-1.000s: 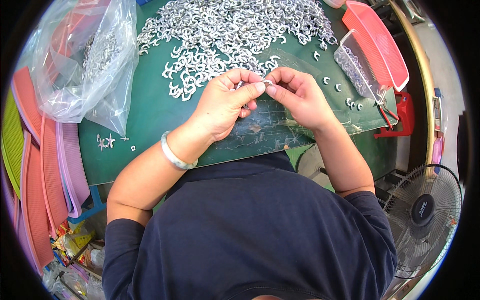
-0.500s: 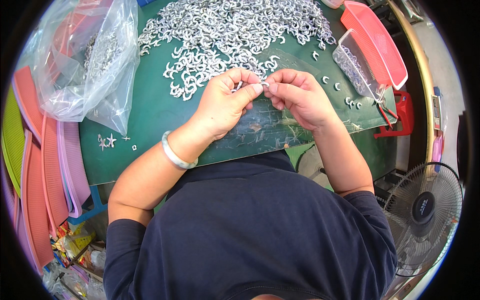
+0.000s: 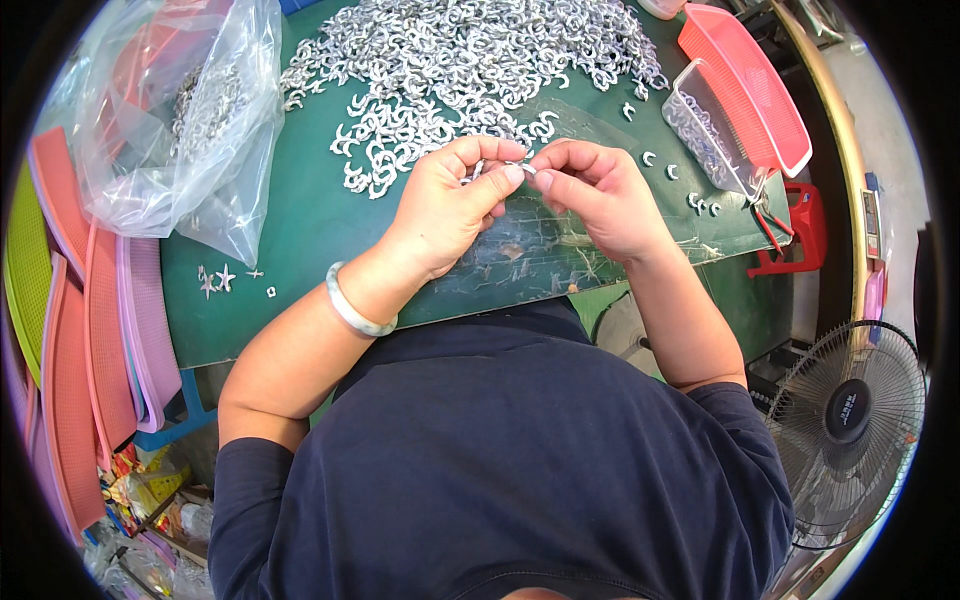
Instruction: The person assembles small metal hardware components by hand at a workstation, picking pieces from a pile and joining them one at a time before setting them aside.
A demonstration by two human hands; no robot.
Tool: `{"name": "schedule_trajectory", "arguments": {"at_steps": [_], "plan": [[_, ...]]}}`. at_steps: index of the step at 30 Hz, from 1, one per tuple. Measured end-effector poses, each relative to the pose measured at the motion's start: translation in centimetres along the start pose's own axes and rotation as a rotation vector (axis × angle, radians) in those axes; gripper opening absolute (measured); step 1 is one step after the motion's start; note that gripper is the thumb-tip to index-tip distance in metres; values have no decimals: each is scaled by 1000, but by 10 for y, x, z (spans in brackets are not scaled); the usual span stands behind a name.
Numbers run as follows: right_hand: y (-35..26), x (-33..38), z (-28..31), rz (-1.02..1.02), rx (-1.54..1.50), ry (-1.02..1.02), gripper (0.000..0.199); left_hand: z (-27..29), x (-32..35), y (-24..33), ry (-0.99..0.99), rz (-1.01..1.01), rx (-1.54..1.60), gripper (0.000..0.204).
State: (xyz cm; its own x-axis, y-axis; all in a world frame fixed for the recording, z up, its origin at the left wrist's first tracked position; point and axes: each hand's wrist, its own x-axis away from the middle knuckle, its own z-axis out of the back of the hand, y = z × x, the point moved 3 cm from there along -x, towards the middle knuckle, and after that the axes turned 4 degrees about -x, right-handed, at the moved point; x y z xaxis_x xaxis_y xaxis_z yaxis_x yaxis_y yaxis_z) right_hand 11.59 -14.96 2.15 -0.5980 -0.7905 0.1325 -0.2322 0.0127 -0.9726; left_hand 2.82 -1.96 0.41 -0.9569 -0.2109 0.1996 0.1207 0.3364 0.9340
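My left hand (image 3: 455, 200) and my right hand (image 3: 600, 195) meet over the near part of the green table (image 3: 330, 230). Between their fingertips is a small silvery crescent-shaped piece (image 3: 529, 169), pinched from both sides. Another bit of silvery metal shows inside the curled fingers of my left hand; its shape is partly hidden. Just beyond the hands spreads a large heap of similar silvery crescent pieces (image 3: 480, 60), its near edge close to my left fingers.
A clear plastic bag (image 3: 235, 190) with small metal pieces lies left, above several star-shaped pieces (image 3: 226, 277). At right are a clear box (image 3: 705, 130), a pink basket (image 3: 750, 85), red-handled pliers (image 3: 770, 228) and loose crescents (image 3: 672, 172). A fan (image 3: 850, 420) stands lower right.
The crescent piece between the fingertips has tilted slightly, and the right fingers have shifted a little. Both hands stay in nearly the same place.
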Motion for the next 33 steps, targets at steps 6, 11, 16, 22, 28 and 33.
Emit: {"name": "schedule_trajectory", "arguments": {"at_steps": [6,11,16,22,28,33], "plan": [[-2,2,-5,315,380,-4,5,0,5,-1,-40,131,199,15],[-8,4,-19,537,610,-51,9,5,12,0,-42,216,267,15],[-13,-5,-3,553,717,91,9,39,29,44,9,83,288,13],[-15,-14,31,358,969,160,11,151,36,164,595,-655,-336,20],[-2,-23,14,478,1107,10,14,234,23,180,785,-359,-1325,34],[-3,-27,8,489,1150,-64,14,215,27,167,760,-452,-1734,35]]}}
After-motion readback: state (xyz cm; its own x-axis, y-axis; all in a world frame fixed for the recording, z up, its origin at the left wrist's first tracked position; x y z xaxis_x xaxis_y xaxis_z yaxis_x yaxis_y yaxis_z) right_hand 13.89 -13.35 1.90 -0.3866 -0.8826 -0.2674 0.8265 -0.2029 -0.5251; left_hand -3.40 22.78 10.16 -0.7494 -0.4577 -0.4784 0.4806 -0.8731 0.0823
